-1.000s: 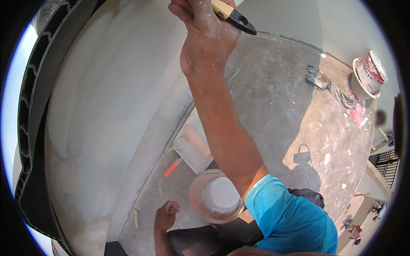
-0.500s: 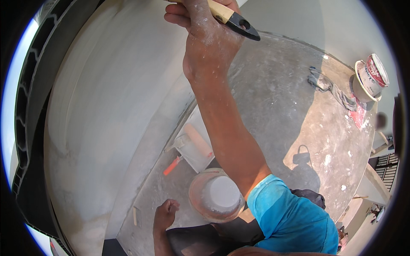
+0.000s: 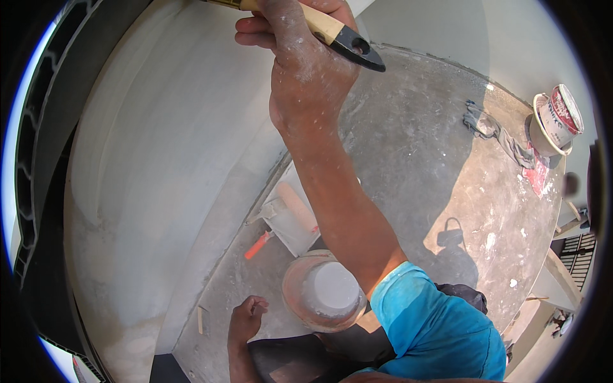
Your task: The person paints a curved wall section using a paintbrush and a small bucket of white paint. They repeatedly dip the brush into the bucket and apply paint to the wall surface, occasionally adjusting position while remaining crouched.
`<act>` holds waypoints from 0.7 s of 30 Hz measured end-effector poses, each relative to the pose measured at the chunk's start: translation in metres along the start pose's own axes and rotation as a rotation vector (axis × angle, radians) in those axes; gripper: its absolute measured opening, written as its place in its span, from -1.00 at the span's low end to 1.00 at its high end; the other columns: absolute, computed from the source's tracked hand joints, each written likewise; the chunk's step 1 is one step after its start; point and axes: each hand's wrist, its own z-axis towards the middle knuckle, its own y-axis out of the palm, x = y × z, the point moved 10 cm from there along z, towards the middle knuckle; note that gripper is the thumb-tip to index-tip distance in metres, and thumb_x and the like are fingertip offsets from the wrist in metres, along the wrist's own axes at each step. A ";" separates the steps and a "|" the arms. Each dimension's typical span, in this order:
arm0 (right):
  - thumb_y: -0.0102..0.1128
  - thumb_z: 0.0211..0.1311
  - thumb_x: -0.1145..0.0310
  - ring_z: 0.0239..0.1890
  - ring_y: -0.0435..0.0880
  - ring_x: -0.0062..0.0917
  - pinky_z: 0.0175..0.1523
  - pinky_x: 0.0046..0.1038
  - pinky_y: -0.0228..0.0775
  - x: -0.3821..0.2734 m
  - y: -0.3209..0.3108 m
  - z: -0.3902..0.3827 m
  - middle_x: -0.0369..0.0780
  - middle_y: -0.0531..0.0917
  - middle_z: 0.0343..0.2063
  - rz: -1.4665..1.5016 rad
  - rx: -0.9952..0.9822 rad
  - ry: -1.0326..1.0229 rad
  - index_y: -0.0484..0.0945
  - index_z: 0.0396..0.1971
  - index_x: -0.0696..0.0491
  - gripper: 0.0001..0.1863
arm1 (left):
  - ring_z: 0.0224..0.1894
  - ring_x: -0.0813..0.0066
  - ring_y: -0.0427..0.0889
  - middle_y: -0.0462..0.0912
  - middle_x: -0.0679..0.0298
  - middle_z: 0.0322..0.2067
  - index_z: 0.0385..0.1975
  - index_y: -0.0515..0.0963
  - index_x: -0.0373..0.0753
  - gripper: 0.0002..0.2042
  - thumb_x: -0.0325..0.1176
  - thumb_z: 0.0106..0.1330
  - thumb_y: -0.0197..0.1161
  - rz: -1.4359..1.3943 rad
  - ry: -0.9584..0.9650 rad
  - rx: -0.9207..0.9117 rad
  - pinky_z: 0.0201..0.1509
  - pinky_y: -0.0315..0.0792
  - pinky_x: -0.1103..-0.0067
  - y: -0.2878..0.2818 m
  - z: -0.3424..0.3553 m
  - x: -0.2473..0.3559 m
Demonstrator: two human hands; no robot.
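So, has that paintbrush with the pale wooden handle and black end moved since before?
Yes: against the white rectangular tray, the paintbrush has moved down the picture, and more of it shows now.

Slim pale wooden paintbrush with black-ended handle (image 3: 324,25), top centre: wood smooth, satin; black end slicker. Brassy metal band (image 3: 231,2), top edge: slightly shiny. Broad grey-white wall (image 3: 159,153), left: matt, mostly smooth, patchy. Grey concrete-looking floor (image 3: 408,147), right of centre: scuffed, white-spattered. Round pinkish plastic-looking bucket (image 3: 292,290), lower centre: dull, smeared; white liquid (image 3: 332,287) inside, smooth. Turquoise cloth sleeve (image 3: 421,313), lower right: soft, matt. Grey cloth rag (image 3: 511,142), upper right: crumpled, matt.
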 end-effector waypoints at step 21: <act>0.41 0.23 0.49 -0.60 0.64 -0.68 -0.48 -0.62 0.46 0.014 0.013 -0.031 -0.25 0.65 -0.65 0.272 0.061 -0.406 0.48 -0.37 0.15 -0.79 | -0.19 0.34 0.80 0.78 0.12 -0.24 -0.12 0.61 -0.34 -0.80 -0.39 0.42 0.12 0.021 0.021 -0.009 -0.04 0.58 0.48 0.000 0.000 0.008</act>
